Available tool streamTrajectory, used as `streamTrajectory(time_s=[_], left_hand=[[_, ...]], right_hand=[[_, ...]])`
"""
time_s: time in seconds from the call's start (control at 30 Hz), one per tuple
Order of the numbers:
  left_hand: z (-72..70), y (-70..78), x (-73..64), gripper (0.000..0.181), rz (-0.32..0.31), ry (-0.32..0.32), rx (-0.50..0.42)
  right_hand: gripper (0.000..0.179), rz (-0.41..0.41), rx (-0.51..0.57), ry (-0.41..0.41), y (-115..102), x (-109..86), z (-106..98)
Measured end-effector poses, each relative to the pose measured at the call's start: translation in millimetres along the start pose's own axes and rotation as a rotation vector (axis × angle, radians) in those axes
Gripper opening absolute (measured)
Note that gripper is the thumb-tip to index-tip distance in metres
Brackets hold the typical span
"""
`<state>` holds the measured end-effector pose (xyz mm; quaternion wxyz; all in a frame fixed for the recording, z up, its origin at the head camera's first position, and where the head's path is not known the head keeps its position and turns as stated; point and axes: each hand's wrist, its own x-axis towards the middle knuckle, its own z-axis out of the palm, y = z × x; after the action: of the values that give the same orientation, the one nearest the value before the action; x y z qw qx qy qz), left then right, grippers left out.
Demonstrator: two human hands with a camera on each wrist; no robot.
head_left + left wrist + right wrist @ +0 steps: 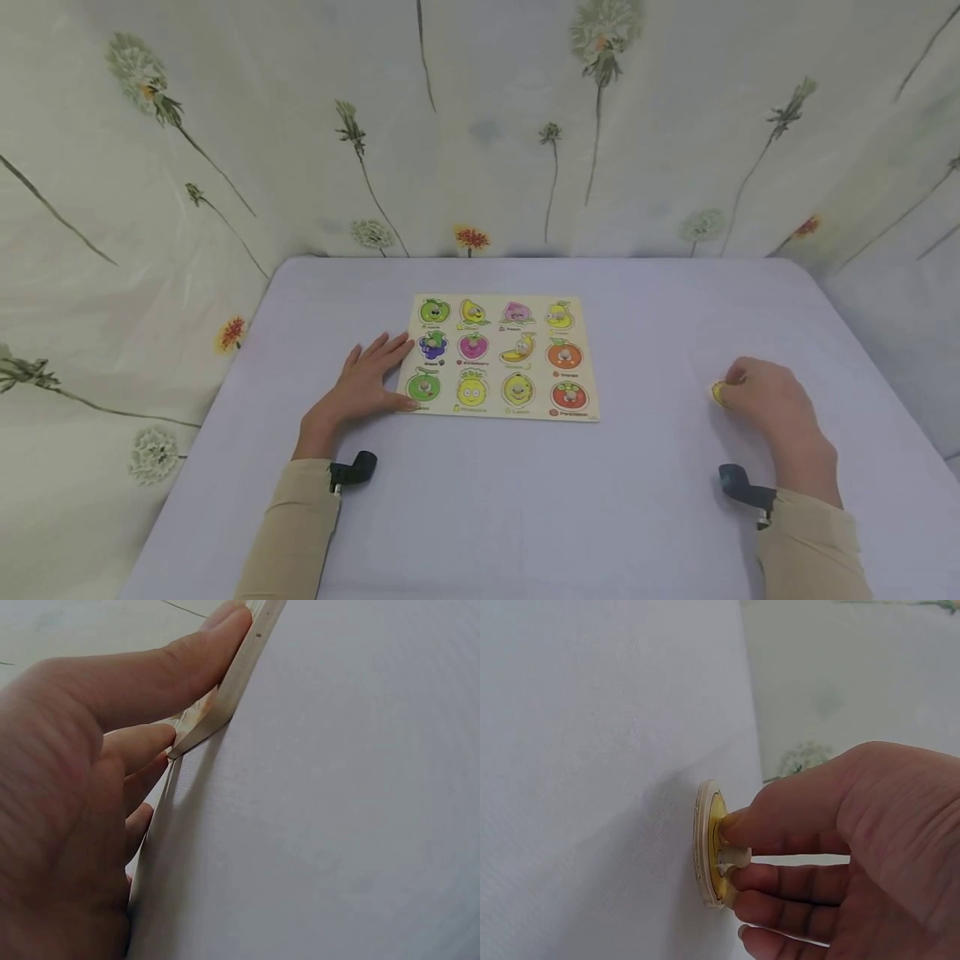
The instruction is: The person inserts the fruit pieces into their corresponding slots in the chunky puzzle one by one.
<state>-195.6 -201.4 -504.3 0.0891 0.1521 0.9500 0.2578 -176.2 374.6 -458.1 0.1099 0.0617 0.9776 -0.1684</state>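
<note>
A wooden fruit puzzle board [495, 418] lies on the table, with rows of cartoon fruit on it, several with small pegs. My left hand [362, 385] rests at its left edge, fingers spread and touching the side. The left thumb [172, 679] lies over the near left corner in the left wrist view. Off to the right of the board, my right hand [776, 408] pinches a yellow puzzle piece [717, 844] between thumb and fingers, around its pale peg [736, 856]. Its picture is mostly covered. Whether the piece touches the table, I cannot tell.
A white cloth covers the table [480, 517]. Behind it and at both sides hangs a curtain [480, 150] with a dandelion print. Each wrist carries a small black camera, one on the left [354, 471] and one on the right [746, 487].
</note>
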Motion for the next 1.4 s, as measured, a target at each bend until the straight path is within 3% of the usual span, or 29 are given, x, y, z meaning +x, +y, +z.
streamTrajectory(time_s=[0.23,0.77,1.03,1.4], left_hand=[[2.3,-0.7,1.0,0.106,-0.009,0.0,0.006],[1.7,-2.1,3.2,0.107,-0.006,-0.004,0.007],[3.0,-2.7,2.2,0.106,-0.009,0.002,0.016],[5.3,-5.3,4.1,0.106,-0.02,-0.001,0.007]], right_hand=[[0.031,0.001,0.01,-0.058,3,2.5,-3],[0.031,0.007,-0.015,-0.096,1,8.0,-8],[0.03,-0.05,-0.012,-0.002,-8,7.5,-4],[0.026,-0.134,0.037,0.049,-23,11.1,5]])
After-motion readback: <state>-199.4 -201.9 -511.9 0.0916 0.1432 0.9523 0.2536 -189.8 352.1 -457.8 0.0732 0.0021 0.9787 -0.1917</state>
